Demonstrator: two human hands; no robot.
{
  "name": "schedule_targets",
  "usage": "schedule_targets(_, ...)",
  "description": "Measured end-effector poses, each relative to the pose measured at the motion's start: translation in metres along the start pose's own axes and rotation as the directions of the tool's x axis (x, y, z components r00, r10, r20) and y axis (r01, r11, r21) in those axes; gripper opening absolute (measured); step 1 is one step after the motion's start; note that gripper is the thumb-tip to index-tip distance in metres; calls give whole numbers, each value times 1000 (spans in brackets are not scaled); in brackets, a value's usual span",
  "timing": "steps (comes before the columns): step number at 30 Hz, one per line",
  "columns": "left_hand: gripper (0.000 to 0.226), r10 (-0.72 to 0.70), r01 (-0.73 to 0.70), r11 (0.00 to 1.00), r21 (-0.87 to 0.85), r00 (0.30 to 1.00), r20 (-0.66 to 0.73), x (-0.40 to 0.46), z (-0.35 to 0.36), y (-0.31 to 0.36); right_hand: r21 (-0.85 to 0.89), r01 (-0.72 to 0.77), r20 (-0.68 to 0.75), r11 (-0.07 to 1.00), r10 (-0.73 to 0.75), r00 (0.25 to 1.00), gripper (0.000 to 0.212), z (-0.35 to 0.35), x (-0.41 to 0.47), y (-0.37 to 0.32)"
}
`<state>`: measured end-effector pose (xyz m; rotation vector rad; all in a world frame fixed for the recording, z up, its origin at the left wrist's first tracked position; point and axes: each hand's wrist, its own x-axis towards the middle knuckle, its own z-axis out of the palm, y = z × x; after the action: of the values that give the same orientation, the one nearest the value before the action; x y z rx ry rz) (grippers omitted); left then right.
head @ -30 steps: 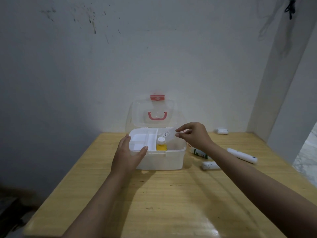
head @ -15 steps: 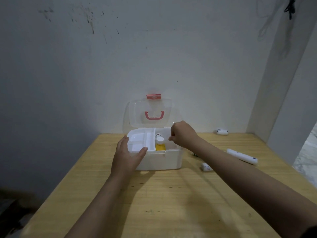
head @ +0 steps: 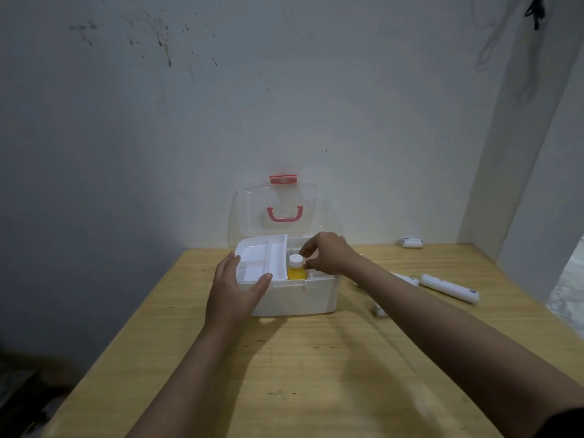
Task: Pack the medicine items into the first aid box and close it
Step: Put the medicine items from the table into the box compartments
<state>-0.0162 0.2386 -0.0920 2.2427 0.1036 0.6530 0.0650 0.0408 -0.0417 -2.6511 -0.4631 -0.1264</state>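
Observation:
The white first aid box (head: 297,297) stands on the wooden table with its clear lid (head: 278,213) raised. A white divider tray (head: 262,260) sits in its left half. To the tray's right a yellow bottle with a white cap (head: 296,267) stands upright inside. My left hand (head: 234,287) grips the box's front left rim, thumb over the tray edge. My right hand (head: 328,257) reaches into the right half, with curled fingers touching the bottle cap. Whatever is under the palm is hidden.
A long white tube (head: 448,288) lies right of the box, and a small white item (head: 379,309) and another white piece (head: 409,280) show beside my right forearm. A small white container (head: 412,242) rests by the back wall. A wall corner rises at the right.
My right hand, which held a pale item above the box's right side, has dropped into the box beside the yellow bottle. The item is no longer visible. My left hand stayed put.

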Motion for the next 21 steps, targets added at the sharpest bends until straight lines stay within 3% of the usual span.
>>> schedule_targets(6,77,47,-49,995,83,999,25,8,-5,-4,-158,45,107,986,-29,994,33,1,0,-3)
schedule_targets(14,83,78,-98,972,213,992,100,20,-11,-8,-25,53,-14,998,-53,998,19,4,0,6)
schedule_targets(18,91,131,-212,921,326,959,253,34,-16,-7,40,56,-26,998,-55,998,26,6,1,8)
schedule_targets(21,95,91,-254,882,397,918,385,41,-20,-1,84,43,-54,996,-38,998,30,8,3,11)
